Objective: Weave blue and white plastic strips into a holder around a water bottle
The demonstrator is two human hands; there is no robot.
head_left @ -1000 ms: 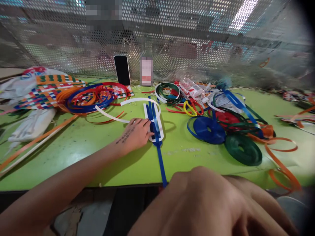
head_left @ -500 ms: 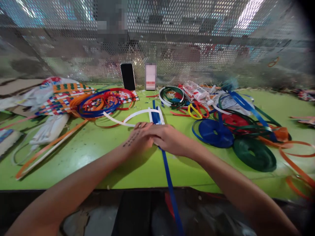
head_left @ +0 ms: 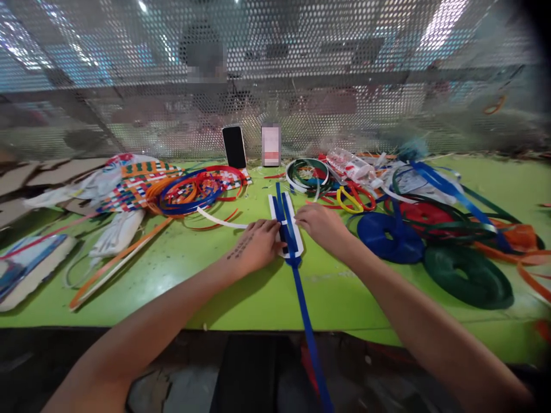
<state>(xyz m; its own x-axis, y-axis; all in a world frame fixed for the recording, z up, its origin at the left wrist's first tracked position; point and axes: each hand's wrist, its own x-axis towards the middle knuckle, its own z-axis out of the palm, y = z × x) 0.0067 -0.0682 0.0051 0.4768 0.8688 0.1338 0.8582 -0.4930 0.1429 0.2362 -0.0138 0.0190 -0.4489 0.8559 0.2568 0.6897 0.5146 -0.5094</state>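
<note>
Head view: left hand [head_left: 258,245] and right hand [head_left: 322,227] at either side of a narrow blue-and-white strap piece [head_left: 290,230]

Our left hand's bunched fingers hide part of the piece's left edge; we cannot tell whether they pinch the strapping or only press it down. Our right hand's fingertips are drawn together at the opposite edge, and what, if anything, sits between them is too small for us to make out. A white strip [head_left: 221,219] comes in from the left of the grip and disappears behind the left fingers. From the piece's near end, a blue tail strip [head_left: 306,312] runs toward us over the edge of the green table [head_left: 344,304], and the bottom border cuts it off. Beyond the grip, a perforated panel [head_left: 344,80] blurs what is behind it, and one upright phone [head_left: 271,146] has a pixelated screen.

The piece lies flat on the table between our hands, long and slim, pointing away from us. White strapping shows along both long sides; glossy blue strips run lengthwise within, and one blue tip sticks out past the far end. Right of the grip we see a blue strap roll [head_left: 373,238], with a green strap roll [head_left: 480,288] just beside it. Left of and beyond the grip, looped strips partly cover a multicolour checkered weave [head_left: 136,188].
</note>
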